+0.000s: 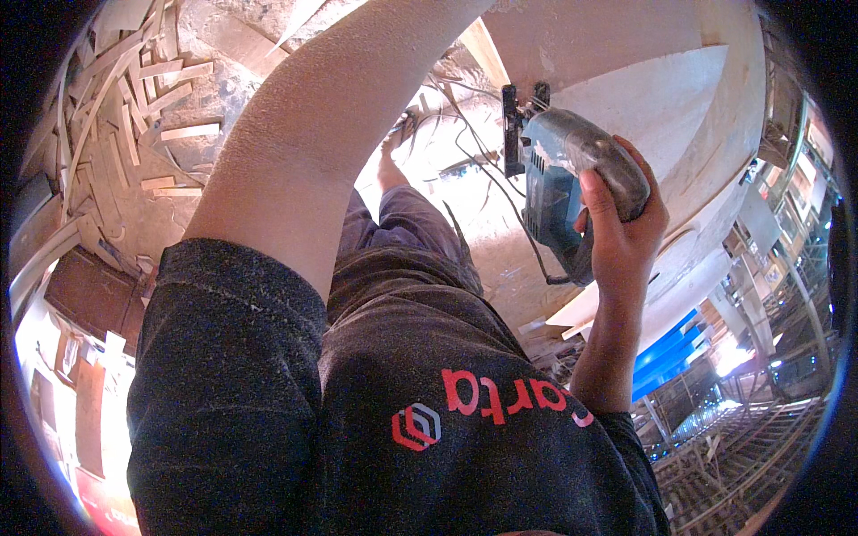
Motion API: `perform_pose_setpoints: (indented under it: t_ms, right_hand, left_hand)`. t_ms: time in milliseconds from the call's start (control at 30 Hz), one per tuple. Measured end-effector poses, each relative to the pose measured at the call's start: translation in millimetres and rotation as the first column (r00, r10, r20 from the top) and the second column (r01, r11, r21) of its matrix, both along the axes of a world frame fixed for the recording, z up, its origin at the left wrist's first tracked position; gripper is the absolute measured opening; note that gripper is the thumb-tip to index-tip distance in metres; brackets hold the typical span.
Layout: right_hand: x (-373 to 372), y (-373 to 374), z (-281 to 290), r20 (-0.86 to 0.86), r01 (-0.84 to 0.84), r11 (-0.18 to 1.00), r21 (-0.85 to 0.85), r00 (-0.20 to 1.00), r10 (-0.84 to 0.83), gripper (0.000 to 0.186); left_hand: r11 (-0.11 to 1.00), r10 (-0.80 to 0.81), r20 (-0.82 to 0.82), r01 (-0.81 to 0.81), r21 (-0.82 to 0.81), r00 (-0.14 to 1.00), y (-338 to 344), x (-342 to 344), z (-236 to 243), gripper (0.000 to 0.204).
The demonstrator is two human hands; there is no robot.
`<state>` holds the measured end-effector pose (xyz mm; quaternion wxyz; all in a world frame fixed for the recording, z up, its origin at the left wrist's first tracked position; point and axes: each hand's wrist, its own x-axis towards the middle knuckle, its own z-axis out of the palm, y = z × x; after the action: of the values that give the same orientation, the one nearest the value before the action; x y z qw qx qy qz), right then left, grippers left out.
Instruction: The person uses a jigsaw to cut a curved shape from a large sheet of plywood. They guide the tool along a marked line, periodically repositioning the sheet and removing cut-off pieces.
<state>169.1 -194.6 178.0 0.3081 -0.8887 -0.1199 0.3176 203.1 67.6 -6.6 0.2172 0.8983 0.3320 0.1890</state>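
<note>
My right hand (pixel 630 219) is wrapped around the rounded dark handle of a teal and grey jigsaw (pixel 559 165). Its black base plate (pixel 512 134) is up against the edge of a large pale wooden sheet (pixel 643 98); the blade is too small to make out. A dark cord hangs from the back end of the tool. My left forearm stretches across the top of the view toward the sheet, and the hand itself lies beyond the upper edge.
Many thin wood offcuts (pixel 134 98) lie scattered on the dusty floor at far left. Dark cables (pixel 474 134) trail below the sheet near my bare foot. A brown box-like piece (pixel 94 290) stands at left. Blue sheeting (pixel 666 357) and racks are at right.
</note>
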Motion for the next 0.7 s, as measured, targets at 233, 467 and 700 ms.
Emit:
perform_pose_setpoints:
  t_ms: [233,467,700]
  right_hand:
    - [0.4,3.5,0.2,0.024,-0.044,0.999,-0.013,0.999,0.045,0.048]
    - [2.9,1.5,-1.3,0.008,-0.065,0.998,-0.011,0.998,0.065,0.050]
    - [13.9,-44.8,-11.3,0.039,-0.156,0.988,0.005,0.987,0.156,0.056]
  left_hand:
    - [0.999,-0.007,-0.008,0.007,-0.053,1.000,-1.0,-1.6,4.4,0.067]
    - [1.000,0.003,0.001,-0.003,0.002,1.000,-0.3,-1.6,-1.5,0.066]
    - [0.956,0.144,0.202,-0.189,0.223,0.969,-37.2,-13.2,-26.8,0.069]
